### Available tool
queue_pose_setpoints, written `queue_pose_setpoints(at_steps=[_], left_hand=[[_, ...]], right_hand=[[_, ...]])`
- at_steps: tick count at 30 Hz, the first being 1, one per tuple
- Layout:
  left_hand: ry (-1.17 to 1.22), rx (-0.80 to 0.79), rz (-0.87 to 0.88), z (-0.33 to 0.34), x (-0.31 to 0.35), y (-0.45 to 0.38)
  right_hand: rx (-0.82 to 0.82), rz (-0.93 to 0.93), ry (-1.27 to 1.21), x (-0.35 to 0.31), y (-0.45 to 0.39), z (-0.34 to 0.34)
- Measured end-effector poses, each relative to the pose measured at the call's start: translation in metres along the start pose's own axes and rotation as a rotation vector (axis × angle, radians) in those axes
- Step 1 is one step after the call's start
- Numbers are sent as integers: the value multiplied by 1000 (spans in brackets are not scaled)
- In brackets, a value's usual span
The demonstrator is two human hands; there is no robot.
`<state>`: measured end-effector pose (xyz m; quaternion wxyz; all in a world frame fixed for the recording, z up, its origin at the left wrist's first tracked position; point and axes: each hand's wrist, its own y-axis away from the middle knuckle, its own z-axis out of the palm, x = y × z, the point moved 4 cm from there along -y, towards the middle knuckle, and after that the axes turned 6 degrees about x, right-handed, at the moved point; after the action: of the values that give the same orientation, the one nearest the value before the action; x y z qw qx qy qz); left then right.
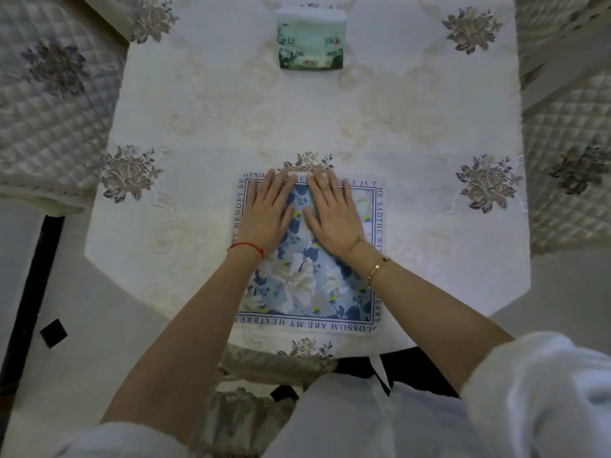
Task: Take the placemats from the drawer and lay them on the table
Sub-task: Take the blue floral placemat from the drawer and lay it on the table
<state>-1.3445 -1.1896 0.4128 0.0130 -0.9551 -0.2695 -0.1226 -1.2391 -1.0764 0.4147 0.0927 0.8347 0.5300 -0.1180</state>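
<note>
A square placemat [307, 279] lies flat on the near middle of the table [413, 133], close to the near edge. Its centre is printed with pale cream blossoms, dark blue leaves and small yellow-green dots on a light blue ground. Around this runs a thin dark line, then a white border carrying dark capital lettering. Along the near edge, upside down from this view, the words read "BLOSSOM ARE MY HEATBREA", with the first letter uncertain. The left border shows "MY MEMORY. BE", and the far edge shows "IS T" beyond the fingers. The right border begins "HE SAD THE W", and ends in letters that look like "ERRY"; the rest is hidden by a wrist or too blurred to read.

Both hands rest palm down on the far half of the placemat, fingers spread flat and holding nothing. The left hand [264, 213] wears a red string bracelet [246, 247]; the right hand [332, 214] wears a gold bangle [378, 270]. The thumbs lie near each other over the floral centre, and the fingertips reach the far border.

The table wears a cream tablecloth [205, 104] embroidered with grey-brown flowers. A green-and-white pack of tissues [310, 39] sits at the far middle; its print is too small to read.
</note>
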Motion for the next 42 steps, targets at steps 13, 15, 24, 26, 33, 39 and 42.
queue_pose_setpoints(at_steps=[13,15,24,26,33,39,42], left_hand=[[60,42,-133,-6,-29,13],[78,41,-190,-9,-34,19],[42,16,-19,-7,-4,70],[15,8,-34,-1,0,80],[20,28,-81,-1,-3,85],[31,7,-197,-4,-10,95],[62,11,-221,-9,-11,116]], right_hand=[[12,25,33,67,33,-23],[9,82,44,76,40,-27],[-61,-89,-15,-8,64,-7],[-80,-80,-15,-17,69,3],[-66,-46,7,11,89,-5],[-62,71,33,49,117,-18],[-51,91,5,50,128,-27]])
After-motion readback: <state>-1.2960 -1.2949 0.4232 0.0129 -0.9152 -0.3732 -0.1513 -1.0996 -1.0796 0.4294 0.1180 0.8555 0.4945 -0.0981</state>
